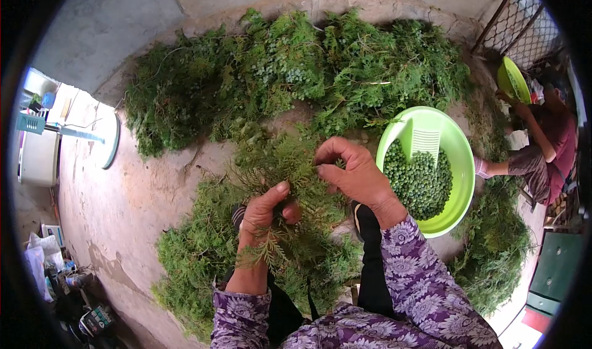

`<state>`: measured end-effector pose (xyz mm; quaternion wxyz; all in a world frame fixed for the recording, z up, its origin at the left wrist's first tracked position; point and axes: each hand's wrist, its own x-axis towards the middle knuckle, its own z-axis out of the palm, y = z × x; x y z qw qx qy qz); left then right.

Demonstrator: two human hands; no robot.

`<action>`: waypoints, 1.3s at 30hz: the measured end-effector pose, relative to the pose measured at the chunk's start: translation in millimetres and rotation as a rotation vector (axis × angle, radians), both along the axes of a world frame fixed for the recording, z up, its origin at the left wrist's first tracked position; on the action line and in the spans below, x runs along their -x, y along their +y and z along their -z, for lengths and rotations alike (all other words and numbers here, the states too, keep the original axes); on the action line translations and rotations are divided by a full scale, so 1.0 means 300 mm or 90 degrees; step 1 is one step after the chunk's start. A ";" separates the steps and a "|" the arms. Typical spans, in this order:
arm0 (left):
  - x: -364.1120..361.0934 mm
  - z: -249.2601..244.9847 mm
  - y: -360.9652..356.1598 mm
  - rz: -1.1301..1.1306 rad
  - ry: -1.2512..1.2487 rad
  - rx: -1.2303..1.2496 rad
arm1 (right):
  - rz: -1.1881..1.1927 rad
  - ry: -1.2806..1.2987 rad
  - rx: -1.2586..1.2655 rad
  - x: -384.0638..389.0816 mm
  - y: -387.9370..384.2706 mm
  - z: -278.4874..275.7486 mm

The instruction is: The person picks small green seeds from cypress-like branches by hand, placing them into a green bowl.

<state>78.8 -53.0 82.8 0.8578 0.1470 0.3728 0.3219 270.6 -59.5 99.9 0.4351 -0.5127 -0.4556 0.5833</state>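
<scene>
My left hand [262, 216] is closed around a leafy evergreen branch [285, 158], thumb upward, with its flat green sprays spreading above and below the fist. At the branch's right side, my right hand [357, 171] has thumb and forefinger together in a pinch. Whatever lies between those fingertips is too small to make out. Just right of that hand stands a light green plastic basin [467, 164] with a built-in ridged washboard. Many small round green cones [422, 188] fill its lower part.
A long heap of cut evergreen branches [364, 71] lies along the wall. More cuttings [197, 244] are around my feet. At right, another person [542, 133] sits holding a green basin [513, 81]. A fan [111, 140] and clutter [80, 299] stand at left.
</scene>
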 end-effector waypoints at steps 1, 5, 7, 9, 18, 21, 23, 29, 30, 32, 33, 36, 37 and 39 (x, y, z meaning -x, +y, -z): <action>-0.010 -0.006 -0.005 0.000 0.000 0.000 | 0.024 -0.038 0.003 -0.001 -0.001 -0.008; -0.042 -0.031 -0.022 -0.027 0.066 0.019 | 0.065 -0.131 -0.156 0.006 0.001 0.021; -0.041 -0.035 -0.025 -0.025 0.084 0.035 | 0.040 -0.077 -0.121 0.007 -0.004 0.008; -0.030 -0.031 -0.024 0.029 0.043 0.034 | 0.031 -0.117 -0.139 0.007 -0.006 0.004; -0.029 0.042 -0.014 -0.020 -0.028 0.048 | 0.033 -0.242 -0.240 0.052 -0.015 0.023; -0.027 0.031 -0.013 -0.001 -0.107 0.059 | 0.047 -0.273 -0.257 0.066 -0.021 0.020; -0.030 0.024 -0.012 -0.002 -0.038 0.045 | 0.063 -0.274 -0.268 0.066 -0.020 0.017; -0.017 -0.049 -0.037 -0.021 0.136 0.021 | 0.299 -0.290 -0.064 -0.074 0.024 0.011; -0.018 -0.057 -0.031 -0.027 0.170 0.031 | 0.356 -0.275 -0.114 -0.107 0.021 0.017; -0.029 -0.097 -0.024 -0.015 0.218 0.025 | 0.442 -0.399 -0.180 -0.193 -0.008 0.026; -0.035 -0.109 -0.020 0.000 0.267 0.019 | 0.466 -0.542 -0.196 -0.256 -0.034 0.027; -0.034 -0.112 -0.016 0.011 0.282 0.021 | 0.439 -0.931 -0.048 -0.481 -0.148 0.101; -0.032 -0.112 -0.018 0.006 0.278 0.022 | 0.406 -1.032 0.007 -0.542 -0.186 0.142; -0.033 -0.113 -0.026 0.026 0.304 0.011 | 0.432 -1.073 0.033 -0.602 -0.230 0.185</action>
